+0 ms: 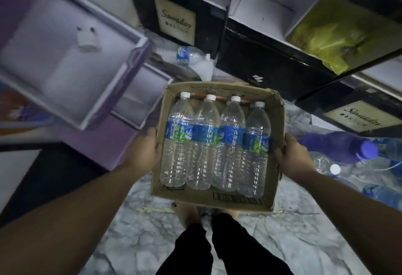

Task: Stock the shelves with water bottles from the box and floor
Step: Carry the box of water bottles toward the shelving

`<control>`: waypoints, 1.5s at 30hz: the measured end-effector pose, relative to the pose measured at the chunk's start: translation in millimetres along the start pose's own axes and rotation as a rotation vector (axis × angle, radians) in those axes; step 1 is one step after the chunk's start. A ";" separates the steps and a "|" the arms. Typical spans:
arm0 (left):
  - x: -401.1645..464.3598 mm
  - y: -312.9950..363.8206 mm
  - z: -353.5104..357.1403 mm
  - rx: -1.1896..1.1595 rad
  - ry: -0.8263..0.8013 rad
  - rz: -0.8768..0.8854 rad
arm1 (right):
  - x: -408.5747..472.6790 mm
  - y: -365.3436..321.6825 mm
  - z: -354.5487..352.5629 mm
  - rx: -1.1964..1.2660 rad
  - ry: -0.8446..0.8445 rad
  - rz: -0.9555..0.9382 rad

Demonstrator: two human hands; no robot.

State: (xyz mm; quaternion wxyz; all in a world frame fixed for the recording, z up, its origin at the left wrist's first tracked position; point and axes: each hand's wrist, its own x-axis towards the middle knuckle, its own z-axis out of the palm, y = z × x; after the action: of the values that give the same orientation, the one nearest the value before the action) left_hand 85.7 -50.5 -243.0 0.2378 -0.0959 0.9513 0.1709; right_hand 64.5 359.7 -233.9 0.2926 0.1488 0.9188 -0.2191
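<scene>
I hold an open cardboard box point(217, 200) in front of me, above the marble floor. Inside lie several clear water bottles point(204, 142) with blue labels and white caps, side by side, caps pointing away from me. My left hand point(144, 148) grips the box's left wall. On the right wall my right hand point(292, 157) grips too, with its thumb curled over the rim by the rightmost bottle. One more bottle point(185, 55) lies on the floor beyond the box. Several others point(326, 163) lie on the floor at the right.
Black shelves with white compartments point(269, 11) stand ahead and to the right; one holds a yellow bag point(326, 35). A purple-edged shelf unit point(71, 63) with a white plug adapter point(87, 39) stands at the left. My feet point(189, 211) are below the box.
</scene>
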 end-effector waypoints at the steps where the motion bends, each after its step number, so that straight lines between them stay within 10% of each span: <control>1: -13.4 -2.2 -2.6 -0.022 -0.009 -0.033 | -6.5 -2.2 -3.4 -0.015 -0.003 -0.010; 26: -426.9 -173.0 59.2 -0.455 0.286 -0.513 | -230.2 -143.3 100.0 -0.499 -0.179 -0.542; 45: -503.7 -247.1 259.0 -0.515 0.392 -0.923 | -194.9 -168.3 335.5 -0.632 -0.356 -0.963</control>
State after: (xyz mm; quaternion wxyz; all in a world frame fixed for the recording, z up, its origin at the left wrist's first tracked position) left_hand 697.0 -131.7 -282.3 0.0757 -0.5868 0.7647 0.2551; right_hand 308.3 22.4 -309.1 0.3397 -0.4172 0.8404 -0.0649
